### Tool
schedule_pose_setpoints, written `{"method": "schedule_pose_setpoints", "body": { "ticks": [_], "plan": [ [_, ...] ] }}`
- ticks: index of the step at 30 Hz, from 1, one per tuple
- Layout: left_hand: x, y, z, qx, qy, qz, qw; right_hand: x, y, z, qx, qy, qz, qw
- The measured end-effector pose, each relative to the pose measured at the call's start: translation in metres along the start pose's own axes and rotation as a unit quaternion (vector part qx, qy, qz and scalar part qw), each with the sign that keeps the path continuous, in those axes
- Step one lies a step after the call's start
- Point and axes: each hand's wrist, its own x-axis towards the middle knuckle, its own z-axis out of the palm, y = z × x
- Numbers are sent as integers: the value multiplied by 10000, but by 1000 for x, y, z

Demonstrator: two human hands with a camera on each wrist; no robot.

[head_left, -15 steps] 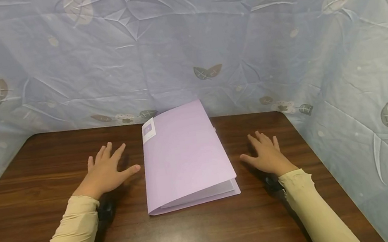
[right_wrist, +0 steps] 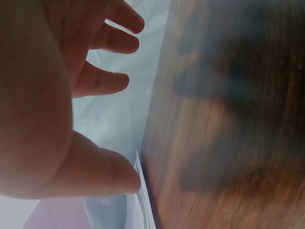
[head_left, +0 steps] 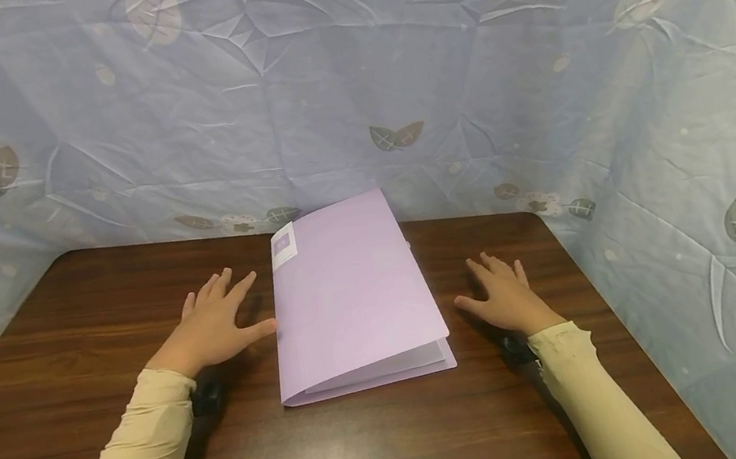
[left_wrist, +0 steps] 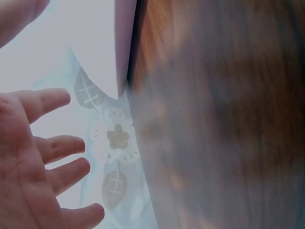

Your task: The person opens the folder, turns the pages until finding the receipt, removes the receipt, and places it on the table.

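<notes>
A light purple folder [head_left: 351, 287] lies on the table between the two hands, its spine to the left. Its cover is slightly raised at the front right corner, where white sheets show inside. The left hand [head_left: 207, 329], fingers spread, hovers at the folder's left side with the thumb tip close to the spine; whether they touch I cannot tell. Off the folder's right edge, the right hand [head_left: 506, 296] is held with fingers apart and the thumb toward the folder. In the left wrist view, the left palm [left_wrist: 19, 162] and fingers hold nothing.
A dark brown wooden table [head_left: 386, 449] bears the folder. Pale blue curtain cloth [head_left: 318, 86] with a leaf pattern hangs behind the table and along its sides. A white label [head_left: 283, 244] sits on the folder's upper left corner.
The left hand has moved a little to the right, toward the folder's spine. The right hand has barely shifted, and the folder lies as before.
</notes>
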Motion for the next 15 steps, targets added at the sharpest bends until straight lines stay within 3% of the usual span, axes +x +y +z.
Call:
{"method": "schedule_pose_setpoints", "body": {
  "ticks": [15],
  "plan": [
    [-3,22,6,-202,-33,704,9973,1,-1,4,-29,-67,-147,9999]
  ]
}}
